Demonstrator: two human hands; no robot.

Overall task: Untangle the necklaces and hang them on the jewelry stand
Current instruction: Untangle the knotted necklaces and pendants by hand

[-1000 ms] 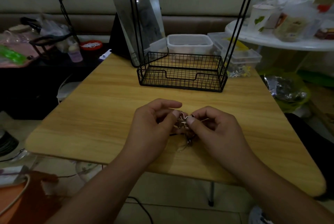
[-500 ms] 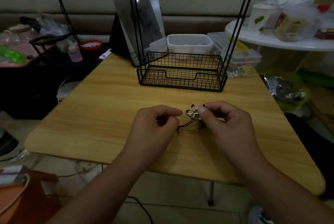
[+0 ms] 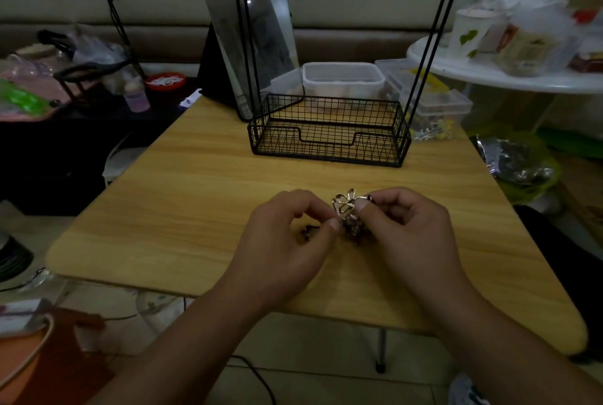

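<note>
— Wooden table (image 3: 195, 208), smooth grain, and nearest us both hands?
— Yes: left hand (image 3: 287, 241) and right hand (image 3: 411, 235) pinch the necklaces (image 3: 350, 218), a knotted clump of dark cord with a shiny looped pendant, just above the tabletop.
— Progress?
— Early, I'd judge. Behind, the black wire jewelry stand (image 3: 329, 130) has bare hooks.

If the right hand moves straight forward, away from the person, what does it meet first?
Probably the wire basket at the base of the jewelry stand. Between it and the right hand, which pinches the tangled necklaces, only bare table shows. Depth is uncertain.
</note>
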